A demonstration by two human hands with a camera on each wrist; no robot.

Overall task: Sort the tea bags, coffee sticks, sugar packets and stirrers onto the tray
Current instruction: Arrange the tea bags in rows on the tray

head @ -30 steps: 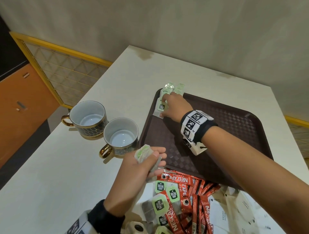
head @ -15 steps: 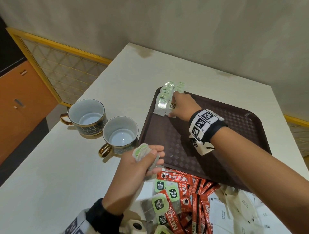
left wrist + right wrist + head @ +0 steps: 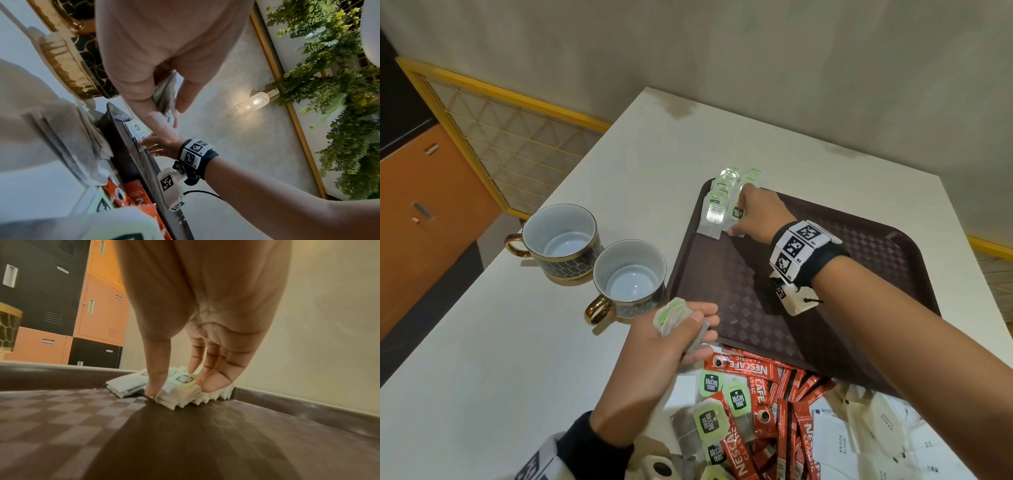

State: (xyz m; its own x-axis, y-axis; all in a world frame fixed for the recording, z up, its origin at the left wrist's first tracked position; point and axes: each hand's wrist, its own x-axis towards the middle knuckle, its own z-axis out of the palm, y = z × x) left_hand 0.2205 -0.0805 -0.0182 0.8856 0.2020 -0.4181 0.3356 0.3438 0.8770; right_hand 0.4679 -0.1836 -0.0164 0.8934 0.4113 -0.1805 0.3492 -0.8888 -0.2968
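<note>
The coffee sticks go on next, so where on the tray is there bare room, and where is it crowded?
The tray is bare from the tea bags in its far left corner across to its right rim, apart from the right hand and its arm. Crowded: that corner, and the table off the near edge, where coffee sticks, tea bags and sugar packets pile up.

Tray [image 3: 859, 260] — dark brown, floor embossed in a checker weave that catches light in paler squares.

Tea bags in the tray's far left corner [image 3: 717, 205]: white paper, pale green tags with a dark square logo.

Loose heap off the tray's near edge: coffee sticks [image 3: 784, 404] red-orange with white lettering; more tea bags [image 3: 710, 423], same green tags; sugar packets [image 3: 835, 442] white with small dark print.

Two cups [image 3: 599, 257] left of the tray — dark outside with a gold honeycomb line pattern, gold rims and handles, pale blue-white inside.

Table [image 3: 482, 342] under the tray: off-white.

Wristband on the arm over the tray [image 3: 801, 250]: black, with black-and-white square marker codes.
</note>
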